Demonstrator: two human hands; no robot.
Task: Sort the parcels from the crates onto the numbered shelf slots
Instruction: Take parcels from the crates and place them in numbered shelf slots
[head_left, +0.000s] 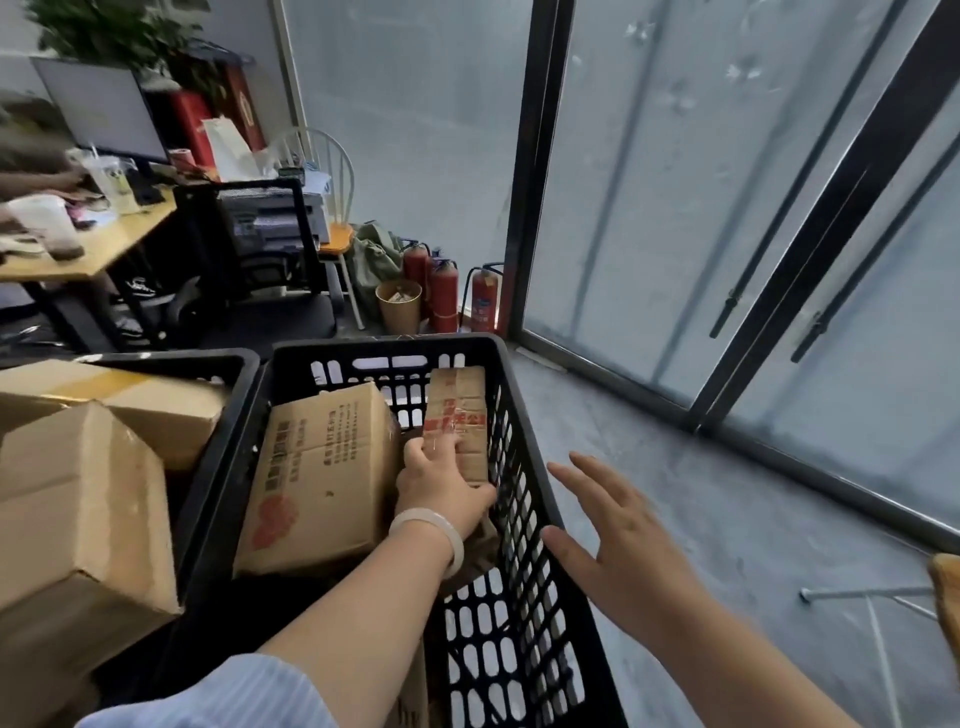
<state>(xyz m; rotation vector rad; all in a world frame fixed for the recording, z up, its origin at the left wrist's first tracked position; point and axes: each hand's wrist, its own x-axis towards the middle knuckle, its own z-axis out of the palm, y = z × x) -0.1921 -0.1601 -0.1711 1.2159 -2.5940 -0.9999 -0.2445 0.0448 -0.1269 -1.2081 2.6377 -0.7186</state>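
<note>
cardboard parcel (459, 410) in the crate (385, 345), left hand (441, 488) fingers (415, 451) curled round its near end. right hand (626, 530) fingers (589, 470) spread beside the rim.

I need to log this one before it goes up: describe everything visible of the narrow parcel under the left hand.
The narrow parcel is a slim brown cardboard box crossed by tape with red printing too blurred to read. It leans tilted against the right wall of the black perforated crate, beside a larger carton. The left hand grips its near end.
</note>
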